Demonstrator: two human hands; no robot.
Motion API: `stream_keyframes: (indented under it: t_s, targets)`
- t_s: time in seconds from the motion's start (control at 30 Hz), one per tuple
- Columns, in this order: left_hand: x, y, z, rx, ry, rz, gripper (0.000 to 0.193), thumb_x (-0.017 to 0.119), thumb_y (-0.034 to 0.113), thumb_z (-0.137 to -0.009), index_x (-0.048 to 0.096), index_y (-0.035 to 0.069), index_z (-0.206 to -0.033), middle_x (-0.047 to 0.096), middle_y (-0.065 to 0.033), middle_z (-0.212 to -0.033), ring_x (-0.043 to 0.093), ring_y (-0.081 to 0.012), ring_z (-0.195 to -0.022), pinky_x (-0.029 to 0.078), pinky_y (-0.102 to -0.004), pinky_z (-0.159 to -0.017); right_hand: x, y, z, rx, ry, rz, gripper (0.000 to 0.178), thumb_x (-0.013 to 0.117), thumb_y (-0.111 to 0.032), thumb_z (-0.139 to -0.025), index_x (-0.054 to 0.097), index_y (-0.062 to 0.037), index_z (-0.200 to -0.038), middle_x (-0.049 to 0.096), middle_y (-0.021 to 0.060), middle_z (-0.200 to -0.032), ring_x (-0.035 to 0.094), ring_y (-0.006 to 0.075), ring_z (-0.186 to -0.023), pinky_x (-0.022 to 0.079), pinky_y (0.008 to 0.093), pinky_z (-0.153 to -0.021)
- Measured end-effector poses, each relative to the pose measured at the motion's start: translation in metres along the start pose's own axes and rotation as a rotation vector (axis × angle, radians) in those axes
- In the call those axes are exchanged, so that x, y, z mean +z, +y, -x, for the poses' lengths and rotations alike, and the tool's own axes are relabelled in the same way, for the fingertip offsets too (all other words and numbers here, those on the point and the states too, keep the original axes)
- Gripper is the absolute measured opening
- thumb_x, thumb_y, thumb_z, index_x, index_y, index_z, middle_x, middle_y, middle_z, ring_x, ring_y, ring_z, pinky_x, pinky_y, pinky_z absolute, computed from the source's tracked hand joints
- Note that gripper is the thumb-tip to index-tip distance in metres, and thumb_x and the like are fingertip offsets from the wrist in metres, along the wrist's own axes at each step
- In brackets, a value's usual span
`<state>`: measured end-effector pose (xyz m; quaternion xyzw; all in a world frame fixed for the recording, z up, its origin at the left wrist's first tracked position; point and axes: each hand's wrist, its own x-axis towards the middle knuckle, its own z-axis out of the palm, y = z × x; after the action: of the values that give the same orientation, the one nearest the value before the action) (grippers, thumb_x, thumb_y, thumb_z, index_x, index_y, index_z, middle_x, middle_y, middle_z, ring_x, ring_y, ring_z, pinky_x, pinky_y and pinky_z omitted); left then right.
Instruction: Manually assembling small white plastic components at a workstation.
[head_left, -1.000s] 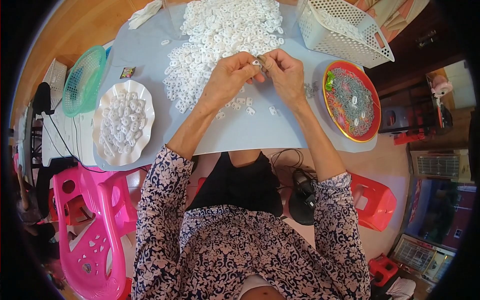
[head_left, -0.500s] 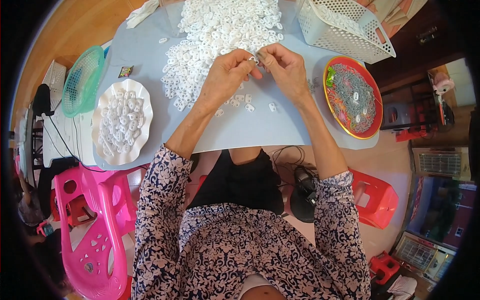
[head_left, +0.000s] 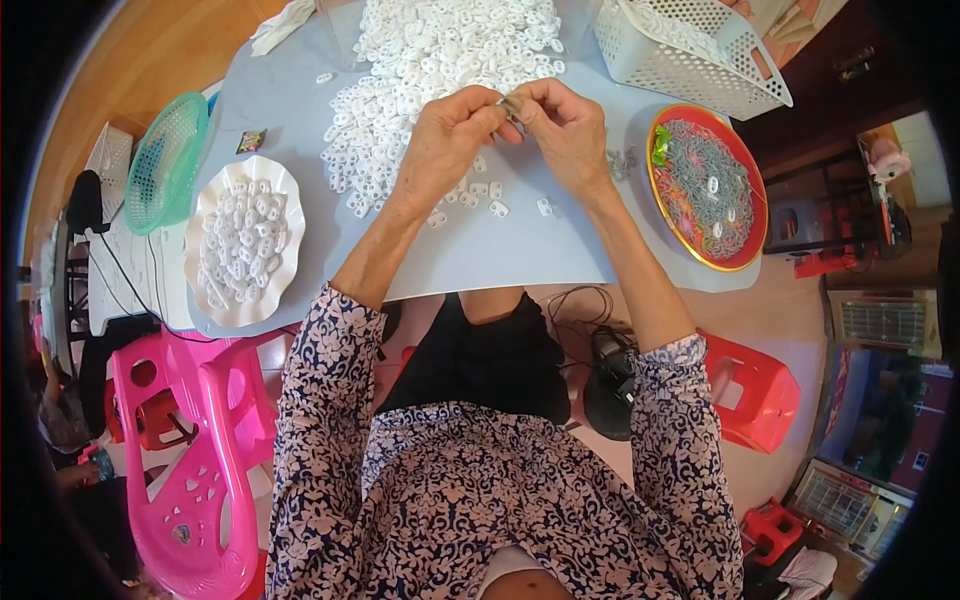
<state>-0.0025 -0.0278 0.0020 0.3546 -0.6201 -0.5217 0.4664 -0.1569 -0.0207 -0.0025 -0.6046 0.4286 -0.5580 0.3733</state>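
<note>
Above the table's middle, my left hand (head_left: 450, 135) and my right hand (head_left: 563, 135) meet fingertip to fingertip, both closed in a pinch. A small white plastic piece with holes is in my left fingers, now mostly covered by them. What my right thumb and forefinger press on is too small and hidden to make out. Just beyond my hands spreads a large heap of white plastic pieces (head_left: 455, 50), and a few loose pieces (head_left: 498, 209) lie nearer me. To the right is a red, gold-rimmed bowl (head_left: 757, 190) of thin grey parts, with a few white pieces on top.
On the left stands a white scalloped dish (head_left: 203, 285) filled with white pieces, near a small wrapped packet (head_left: 251, 141). A white perforated basket (head_left: 690, 85) sits at the back right. Beside the table are a green basket (head_left: 170, 160), pink chair (head_left: 200, 500) and red stool (head_left: 750, 395).
My fingertips have closed in and moved slightly up, so the white piece that showed between them is now mostly covered. The bowl and dish look unchanged.
</note>
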Motion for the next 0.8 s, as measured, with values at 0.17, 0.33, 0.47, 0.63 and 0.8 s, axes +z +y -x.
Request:
stream_keyframes:
  t_s: [0.17,0.33,0.47,0.63,0.8]
  targets:
    - [-0.010,0.014,0.006,0.007,0.029,-0.242,0.018,0.053,0.015,-0.089,0.063,0.001,-0.091,0.066,-0.0068,-0.080,0.054,-0.0101,-0.071,0.043,-0.0244,-0.067,-0.009,0.001,-0.002,0.017,-0.021,-0.019,0.013,0.060,-0.011,-0.088,0.063,0.0006,-0.086,0.064,0.0029,-0.075,0.055,0.0060,-0.065,0.046,0.0203,-0.060]
    - [-0.031,0.014,0.006,0.449,0.127,-0.598,0.008,0.059,0.004,-0.082,0.063,0.000,-0.086,0.062,-0.0123,-0.081,0.055,-0.0249,-0.074,0.044,-0.0335,-0.072,-0.019,-0.005,-0.010,0.183,0.129,-0.291,0.014,0.059,-0.011,-0.088,0.062,0.0027,-0.089,0.066,0.0084,-0.080,0.062,0.0103,-0.066,0.049,0.0224,-0.058]
    - [-0.022,0.010,0.000,0.560,0.041,-0.814,0.007,0.058,0.000,-0.076,0.063,0.001,-0.082,0.057,-0.0131,-0.073,0.052,-0.0306,-0.079,0.042,-0.0383,-0.077,-0.024,-0.004,-0.010,0.183,0.184,-0.288,0.015,0.062,-0.010,-0.086,0.064,0.0032,-0.094,0.066,0.0077,-0.078,0.061,0.0098,-0.066,0.049,0.0221,-0.057]
    - [0.018,0.007,-0.008,0.531,-0.051,-0.784,0.008,0.059,0.002,-0.077,0.063,0.002,-0.084,0.055,-0.0133,-0.075,0.051,-0.0304,-0.079,0.042,-0.0386,-0.074,-0.027,-0.005,-0.011,0.168,0.254,-0.334,0.015,0.062,-0.010,-0.086,0.065,0.0025,-0.095,0.065,0.0065,-0.076,0.061,0.0103,-0.066,0.051,0.0223,-0.058]
    - [0.036,-0.006,-0.017,0.508,-0.166,-0.852,0.007,0.059,0.003,-0.077,0.062,0.000,-0.083,0.053,-0.0144,-0.070,0.050,-0.0317,-0.078,0.042,-0.0390,-0.073,-0.033,-0.004,-0.016,0.110,0.360,-0.393,0.014,0.062,-0.009,-0.086,0.065,0.0019,-0.094,0.065,0.0063,-0.076,0.062,0.0109,-0.067,0.052,0.0232,-0.060]
